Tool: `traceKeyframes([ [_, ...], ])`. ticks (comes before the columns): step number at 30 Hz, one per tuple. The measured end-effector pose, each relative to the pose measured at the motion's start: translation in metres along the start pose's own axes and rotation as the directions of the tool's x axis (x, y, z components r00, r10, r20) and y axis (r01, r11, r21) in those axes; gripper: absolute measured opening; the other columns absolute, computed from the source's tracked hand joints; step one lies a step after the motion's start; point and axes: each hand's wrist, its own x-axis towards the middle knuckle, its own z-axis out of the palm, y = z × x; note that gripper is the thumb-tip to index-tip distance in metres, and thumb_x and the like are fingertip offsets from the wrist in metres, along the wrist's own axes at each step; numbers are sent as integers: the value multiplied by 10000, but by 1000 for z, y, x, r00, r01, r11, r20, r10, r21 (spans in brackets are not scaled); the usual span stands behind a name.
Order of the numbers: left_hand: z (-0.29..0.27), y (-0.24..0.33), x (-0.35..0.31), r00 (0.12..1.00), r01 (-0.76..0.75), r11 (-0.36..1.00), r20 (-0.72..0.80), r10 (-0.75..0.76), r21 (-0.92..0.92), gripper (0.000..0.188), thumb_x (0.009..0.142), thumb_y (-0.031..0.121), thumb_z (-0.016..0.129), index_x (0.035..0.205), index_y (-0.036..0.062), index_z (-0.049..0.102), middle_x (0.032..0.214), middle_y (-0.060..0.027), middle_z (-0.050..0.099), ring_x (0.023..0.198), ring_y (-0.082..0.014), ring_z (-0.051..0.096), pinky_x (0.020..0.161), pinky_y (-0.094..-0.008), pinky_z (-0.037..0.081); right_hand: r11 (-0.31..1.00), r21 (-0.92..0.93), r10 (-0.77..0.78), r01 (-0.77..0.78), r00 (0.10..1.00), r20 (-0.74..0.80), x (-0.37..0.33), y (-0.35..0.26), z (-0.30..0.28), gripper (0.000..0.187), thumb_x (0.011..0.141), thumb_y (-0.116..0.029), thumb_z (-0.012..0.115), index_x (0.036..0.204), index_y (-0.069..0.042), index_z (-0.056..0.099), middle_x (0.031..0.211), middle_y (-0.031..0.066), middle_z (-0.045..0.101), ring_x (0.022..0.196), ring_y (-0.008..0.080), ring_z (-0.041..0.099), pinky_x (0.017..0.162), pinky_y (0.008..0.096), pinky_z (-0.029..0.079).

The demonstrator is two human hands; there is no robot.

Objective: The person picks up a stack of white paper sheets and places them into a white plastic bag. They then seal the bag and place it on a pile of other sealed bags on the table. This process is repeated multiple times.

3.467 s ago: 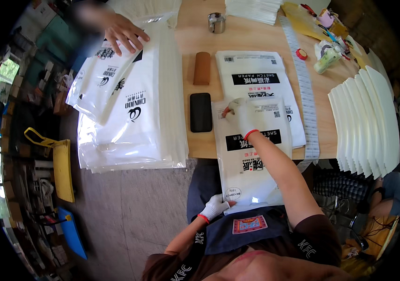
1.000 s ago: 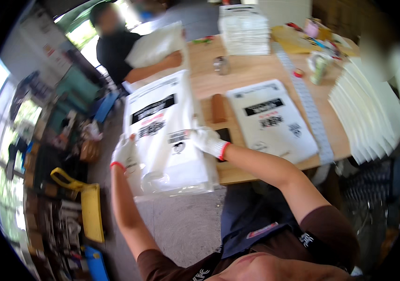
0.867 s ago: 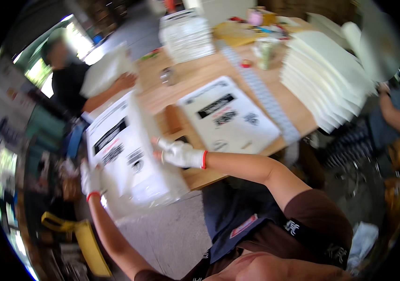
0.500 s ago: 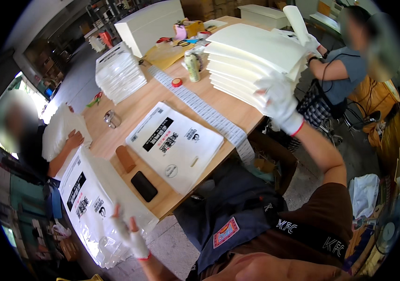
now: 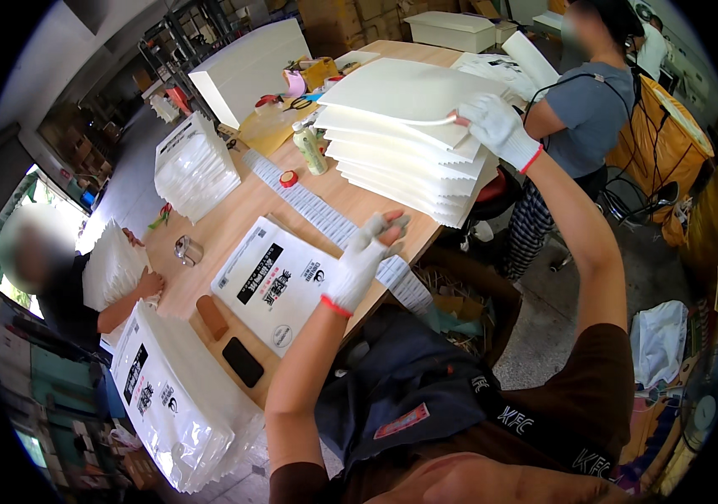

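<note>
My right hand (image 5: 500,128), in a white glove with bare fingertips and a red cuff, pinches the near right corner of the top white sheet (image 5: 409,81). That sheet's edge curls up a little from the tall stack of white sheets (image 5: 401,172), which lies in several offset layers. My left hand (image 5: 365,262), gloved alike, hovers over the right side of a flat pile of printed white bags (image 5: 249,269). Its fingers reach toward the stack, apart and holding nothing. The glove hides part of the pile's print and of the label strip (image 5: 300,198) running across the table.
A black phone (image 5: 243,362) and a brown cylinder (image 5: 211,317) lie near clear-wrapped printed bags (image 5: 165,412). Beyond are a metal can (image 5: 188,250), a red tape roll (image 5: 288,178), a spray bottle (image 5: 309,149) and scissors (image 5: 301,103). One person sits left; another stands right.
My left hand has come up from the wrapped bags to above the printed pile. My right hand has taken hold of the top sheet's corner. The co-worker at right now stands upright.
</note>
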Motion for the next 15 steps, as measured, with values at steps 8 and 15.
traceKeyframes([
  [8,30,31,49,981,171,791,31,-190,-588,359,957,249,439,1206,-4,494,1141,-175,597,924,-245,630,795,-365,542,913,297,-316,280,945,80,11,-138,-83,170,781,-277,623,866,-131,601,806,26,583,802,207,580,732,347,459],
  [15,-12,67,-45,867,365,884,-239,-437,-294,325,868,83,529,1161,-53,564,1010,-161,663,841,-218,674,745,-324,557,318,362,371,-877,466,803,-32,-69,-78,584,913,-253,570,1437,-85,376,1275,103,579,1165,207,540,995,316,380],
])
